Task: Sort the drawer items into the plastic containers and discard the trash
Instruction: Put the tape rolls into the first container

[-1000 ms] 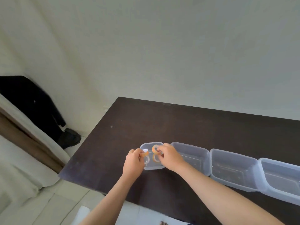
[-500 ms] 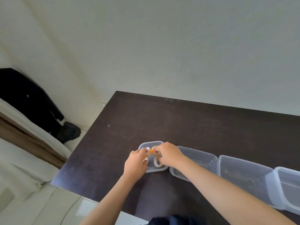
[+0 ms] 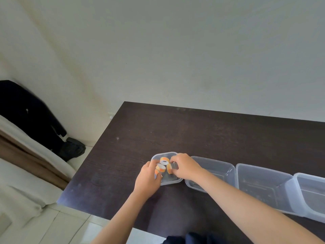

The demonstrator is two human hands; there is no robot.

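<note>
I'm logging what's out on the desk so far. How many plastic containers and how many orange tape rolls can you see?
Containers: 4, one small at the left end and three larger ones in a row to its right.
Tape rolls: at least 4, orange and white, at the small container between the two hands; fingers may hide more.
Total: 8 visible.

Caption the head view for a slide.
Both hands, left hand and right hand, place orange tape rolls into the leftmost plastic container on a dark table.
</note>
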